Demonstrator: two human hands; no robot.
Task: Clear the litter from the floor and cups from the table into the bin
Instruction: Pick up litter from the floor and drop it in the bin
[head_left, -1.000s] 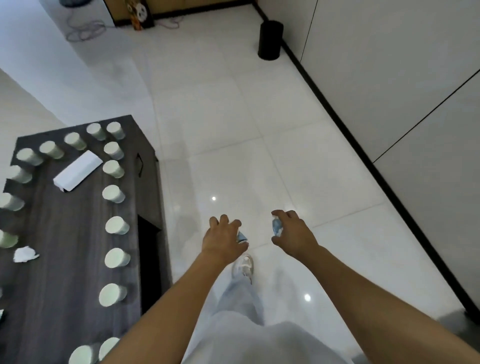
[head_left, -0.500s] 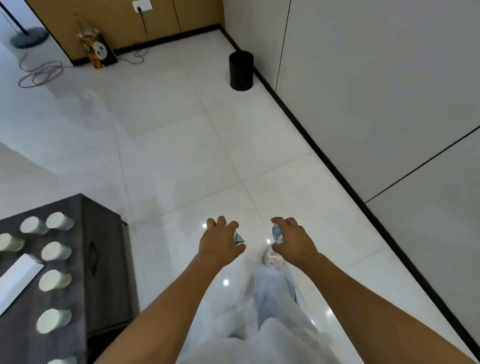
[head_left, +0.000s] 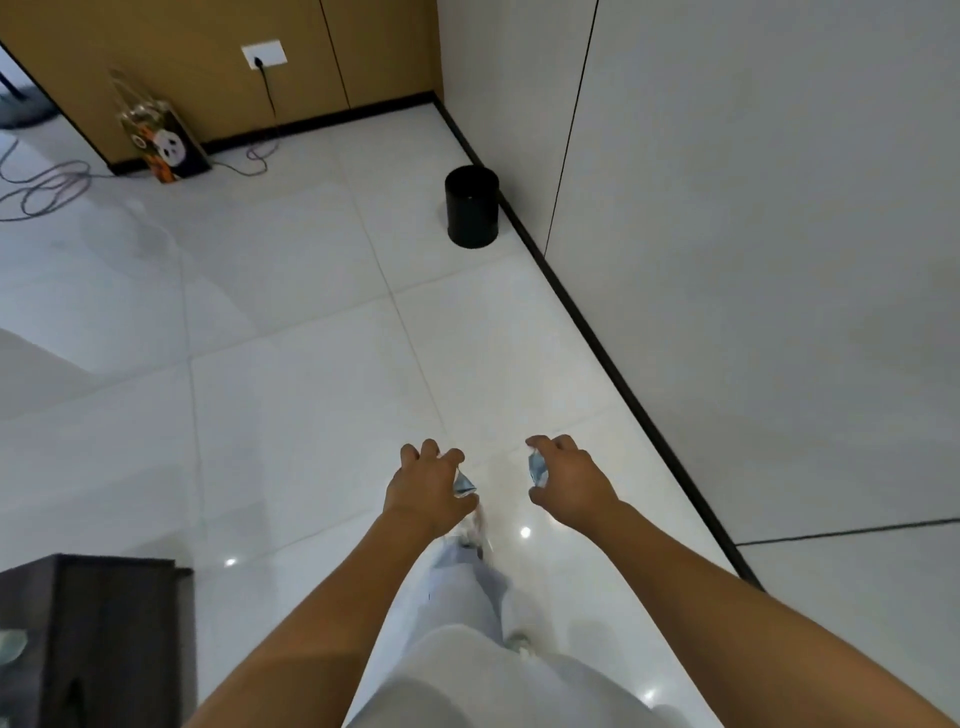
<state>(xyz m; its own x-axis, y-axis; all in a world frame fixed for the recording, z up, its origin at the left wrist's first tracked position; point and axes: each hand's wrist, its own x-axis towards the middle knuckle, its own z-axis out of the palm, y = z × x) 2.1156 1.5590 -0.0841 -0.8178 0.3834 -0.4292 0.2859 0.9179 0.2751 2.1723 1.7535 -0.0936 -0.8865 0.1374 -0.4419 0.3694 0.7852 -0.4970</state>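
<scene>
We carry crumpled litter, the left hand (head_left: 426, 486) pinching one scrap (head_left: 464, 482) and the right hand (head_left: 569, 480) another scrap (head_left: 537, 467), held out ready for the far bin (head_left: 471, 213).

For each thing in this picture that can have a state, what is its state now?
left hand: grips a crumpled litter piece
right hand: grips another crumpled scrap
bin: upright by the wall, no lid, contents not visible
plug: in the wall socket
bag: standing against the cabinet

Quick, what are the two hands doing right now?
Left hand: curled around a blue-white scrap.
Right hand: curled around another crumpled scrap.
</scene>
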